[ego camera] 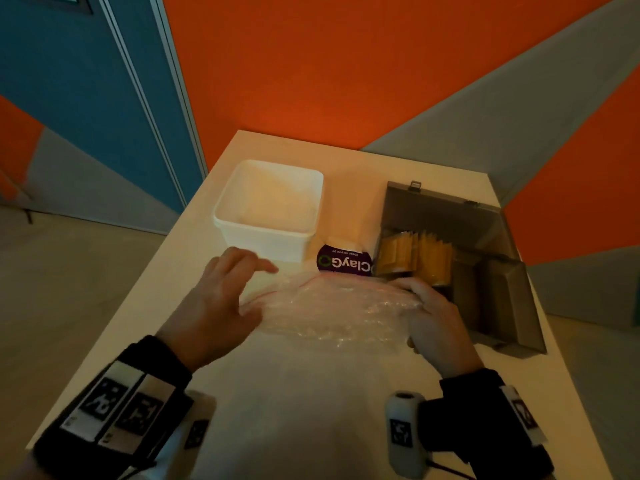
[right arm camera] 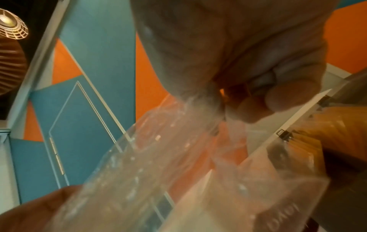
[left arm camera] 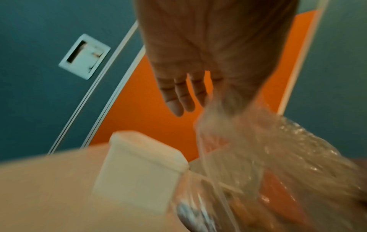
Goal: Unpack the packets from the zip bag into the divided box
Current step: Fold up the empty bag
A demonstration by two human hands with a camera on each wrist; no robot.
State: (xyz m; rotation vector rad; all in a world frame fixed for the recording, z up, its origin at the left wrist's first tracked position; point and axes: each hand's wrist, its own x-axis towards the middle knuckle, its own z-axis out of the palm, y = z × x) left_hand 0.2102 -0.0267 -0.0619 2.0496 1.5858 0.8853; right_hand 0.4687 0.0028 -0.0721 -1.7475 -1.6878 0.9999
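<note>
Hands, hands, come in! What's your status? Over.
Left hand holds zip bag at left edge; right hand pinches right edge. Yellow packets upright in open divided box. White tub, wipes pack beyond bag, not blocking.

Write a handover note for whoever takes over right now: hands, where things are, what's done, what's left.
Left hand: thumb pinches the bag edge, other fingers straight.
Right hand: grips the bag's other edge, beside the box.
Done: yellow packets stand in the box.
Left: bag looks empty, but I cannot be sure; check it, then set it aside.
</note>
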